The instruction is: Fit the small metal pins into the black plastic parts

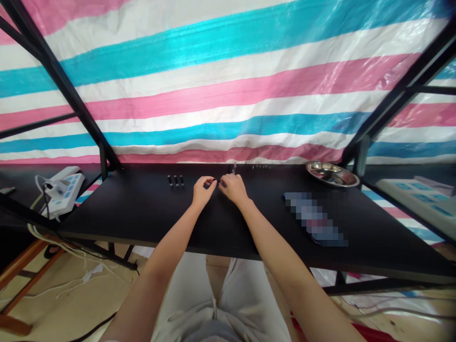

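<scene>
Both my hands meet over the middle of the black table (142,209), near its far edge. My left hand (202,190) is curled, its fingertips pinched on a tiny dark part I cannot name. My right hand (233,187) is also closed, fingers pinching toward the left hand; what it holds is too small to make out. Three small dark cylinders (175,181) stand in a row just left of my left hand. A small upright piece (234,167) stands behind my right hand.
A shiny metal dish (332,174) sits at the far right of the table. A blurred-out flat object (315,218) lies right of my right arm. Several tiny dark parts (261,167) line the far edge. A white power strip (64,187) rests on the left. Black frame posts (103,161) flank the table.
</scene>
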Available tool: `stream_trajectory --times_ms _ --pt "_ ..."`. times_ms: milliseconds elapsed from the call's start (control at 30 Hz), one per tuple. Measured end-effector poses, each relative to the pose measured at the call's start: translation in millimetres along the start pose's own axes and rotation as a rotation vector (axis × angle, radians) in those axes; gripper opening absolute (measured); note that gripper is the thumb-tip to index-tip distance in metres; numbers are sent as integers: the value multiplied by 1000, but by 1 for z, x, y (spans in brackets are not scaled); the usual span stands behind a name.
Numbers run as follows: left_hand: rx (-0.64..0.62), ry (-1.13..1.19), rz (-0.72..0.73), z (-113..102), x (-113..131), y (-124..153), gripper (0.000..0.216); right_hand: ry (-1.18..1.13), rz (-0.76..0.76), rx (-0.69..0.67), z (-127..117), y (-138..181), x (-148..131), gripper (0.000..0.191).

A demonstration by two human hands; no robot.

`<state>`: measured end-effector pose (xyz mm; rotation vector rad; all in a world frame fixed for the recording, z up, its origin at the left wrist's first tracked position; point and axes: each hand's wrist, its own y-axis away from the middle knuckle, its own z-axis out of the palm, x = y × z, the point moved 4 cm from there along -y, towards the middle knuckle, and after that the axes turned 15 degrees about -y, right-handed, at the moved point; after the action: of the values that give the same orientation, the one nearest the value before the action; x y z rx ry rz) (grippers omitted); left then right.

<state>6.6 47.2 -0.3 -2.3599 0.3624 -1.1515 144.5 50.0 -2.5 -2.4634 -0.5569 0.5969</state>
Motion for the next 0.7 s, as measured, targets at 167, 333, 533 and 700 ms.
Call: stream_trajectory --times_ms 167,333,533,700 --pt "12 32 -62 1 -4 -1 17 -80 5 16 -1 1 -3 13" --pt "22 117 -143 3 -11 -3 20 -146 -7 13 -4 0 -5 14" --pt "22 149 -143 4 -12 -3 22 -190 -23 15 -4 0 -6 15" --pt "41 150 -161 2 -11 -3 22 -225 -34 35 -5 0 -9 14"
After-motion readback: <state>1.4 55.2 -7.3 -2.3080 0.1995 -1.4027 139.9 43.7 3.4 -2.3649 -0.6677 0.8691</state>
